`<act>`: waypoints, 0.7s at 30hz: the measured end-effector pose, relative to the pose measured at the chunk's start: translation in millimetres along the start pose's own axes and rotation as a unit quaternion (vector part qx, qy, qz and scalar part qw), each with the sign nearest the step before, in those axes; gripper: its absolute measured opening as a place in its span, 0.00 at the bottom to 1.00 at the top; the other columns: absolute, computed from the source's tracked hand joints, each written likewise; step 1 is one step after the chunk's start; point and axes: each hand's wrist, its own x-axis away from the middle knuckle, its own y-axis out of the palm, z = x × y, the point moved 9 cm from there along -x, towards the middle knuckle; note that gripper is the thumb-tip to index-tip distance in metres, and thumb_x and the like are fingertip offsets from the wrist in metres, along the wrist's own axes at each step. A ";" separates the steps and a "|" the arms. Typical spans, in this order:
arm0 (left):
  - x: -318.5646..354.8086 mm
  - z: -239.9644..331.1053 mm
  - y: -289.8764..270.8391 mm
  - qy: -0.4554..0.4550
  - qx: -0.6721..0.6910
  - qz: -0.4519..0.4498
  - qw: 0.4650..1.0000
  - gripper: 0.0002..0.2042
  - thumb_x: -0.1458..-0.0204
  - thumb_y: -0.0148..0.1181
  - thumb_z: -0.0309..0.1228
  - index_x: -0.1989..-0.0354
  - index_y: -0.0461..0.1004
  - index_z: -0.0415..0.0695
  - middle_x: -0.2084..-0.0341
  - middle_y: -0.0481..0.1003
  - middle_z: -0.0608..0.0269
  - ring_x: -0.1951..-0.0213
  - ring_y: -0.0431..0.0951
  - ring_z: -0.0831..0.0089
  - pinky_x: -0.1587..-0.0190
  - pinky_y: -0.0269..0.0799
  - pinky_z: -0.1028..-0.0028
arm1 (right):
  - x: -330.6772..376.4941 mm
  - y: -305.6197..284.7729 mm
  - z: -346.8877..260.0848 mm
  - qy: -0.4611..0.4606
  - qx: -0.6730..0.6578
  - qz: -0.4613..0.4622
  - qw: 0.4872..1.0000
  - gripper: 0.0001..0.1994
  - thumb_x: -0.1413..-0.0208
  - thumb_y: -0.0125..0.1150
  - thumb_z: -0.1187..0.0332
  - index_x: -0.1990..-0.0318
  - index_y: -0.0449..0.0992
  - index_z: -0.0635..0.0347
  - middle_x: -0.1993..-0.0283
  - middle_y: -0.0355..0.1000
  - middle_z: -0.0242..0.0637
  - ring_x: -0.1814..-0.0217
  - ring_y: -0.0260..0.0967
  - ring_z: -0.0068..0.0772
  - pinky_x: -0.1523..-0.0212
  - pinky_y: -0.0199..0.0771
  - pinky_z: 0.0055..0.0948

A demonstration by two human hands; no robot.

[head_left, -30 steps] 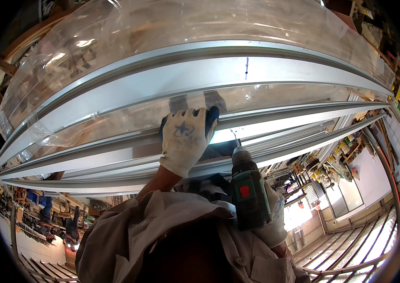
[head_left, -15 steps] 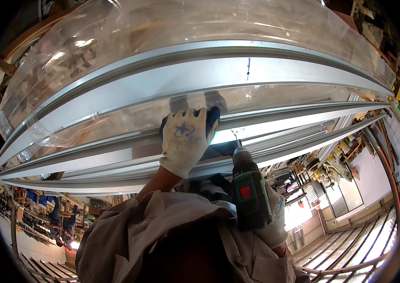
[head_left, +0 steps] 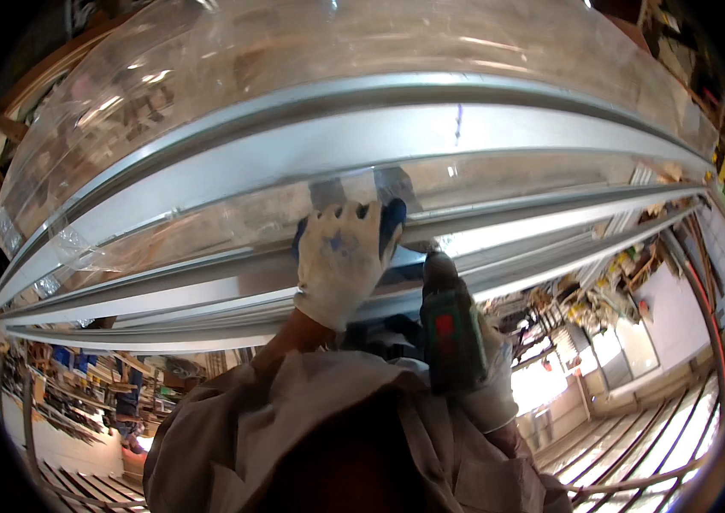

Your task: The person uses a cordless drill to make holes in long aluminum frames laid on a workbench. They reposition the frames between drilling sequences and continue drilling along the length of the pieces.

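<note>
My left hand (head_left: 344, 256), in a white work glove with blue palm and fingertips, is closed over the edge of a long silver metal profile (head_left: 499, 229). In my right hand (head_left: 492, 385), also in a white glove, is a dark green and black power drill (head_left: 452, 338) with a red patch. Its chuck points away from me, close against the near face of the profile, just right of my left hand. The bit's tip is too blurred to make out. My right fingers are mostly hidden behind the drill body.
A second long profile (head_left: 337, 152) lies farther off, with a purple mark (head_left: 458, 124) on its face. Clear plastic sheeting (head_left: 362, 43) spreads beyond it. More profiles (head_left: 200, 318) run nearer to me. A white panel (head_left: 679, 321) and cluttered materials stand at the right.
The drill has moved forward and up, bringing its chuck closer to the profile. My left hand keeps its hold. The view has shifted slightly and is blurrier.
</note>
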 end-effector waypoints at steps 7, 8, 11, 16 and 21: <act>-4.3 -5.0 -3.2 -0.018 -0.014 0.006 1.000 0.14 0.44 0.63 0.42 0.55 0.79 0.48 0.63 0.81 0.60 0.63 0.81 0.61 0.56 0.74 0.63 | -12.1 -10.8 -19.0 -0.048 0.040 0.004 0.998 0.18 0.53 0.72 0.67 0.55 0.75 0.61 0.69 0.76 0.49 0.68 0.76 0.57 0.70 0.75 0.42; -3.6 -3.5 -2.8 -0.013 -0.017 0.003 1.000 0.14 0.43 0.63 0.42 0.55 0.79 0.48 0.63 0.81 0.60 0.63 0.81 0.62 0.56 0.74 0.63 | -11.3 -11.5 -19.8 -0.056 0.047 0.002 0.997 0.17 0.53 0.71 0.67 0.56 0.75 0.61 0.70 0.75 0.49 0.68 0.76 0.57 0.70 0.74 0.42; 0.3 2.5 -7.1 -0.004 -0.011 0.029 1.000 0.13 0.43 0.62 0.41 0.55 0.79 0.48 0.65 0.81 0.60 0.65 0.81 0.61 0.56 0.74 0.62 | -7.0 -13.4 -27.4 -0.094 0.069 -0.005 0.993 0.16 0.52 0.70 0.69 0.56 0.75 0.61 0.71 0.75 0.49 0.69 0.76 0.57 0.70 0.74 0.43; 7.8 -6.6 -12.0 0.006 0.000 0.083 0.997 0.10 0.42 0.61 0.40 0.60 0.80 0.47 0.70 0.81 0.60 0.67 0.82 0.61 0.58 0.74 0.62 | 4.9 2.5 -8.6 -0.020 0.007 -0.063 0.998 0.23 0.55 0.74 0.60 0.52 0.75 0.59 0.59 0.78 0.50 0.62 0.77 0.60 0.62 0.78 0.48; 8.1 -4.4 -14.4 0.011 -0.022 0.097 0.995 0.09 0.41 0.61 0.39 0.64 0.79 0.47 0.74 0.81 0.58 0.71 0.82 0.60 0.61 0.75 0.63 | 57.1 -24.0 -30.3 -0.155 0.043 0.053 0.986 0.09 0.50 0.68 0.72 0.61 0.78 0.62 0.72 0.75 0.45 0.72 0.74 0.51 0.70 0.73 0.41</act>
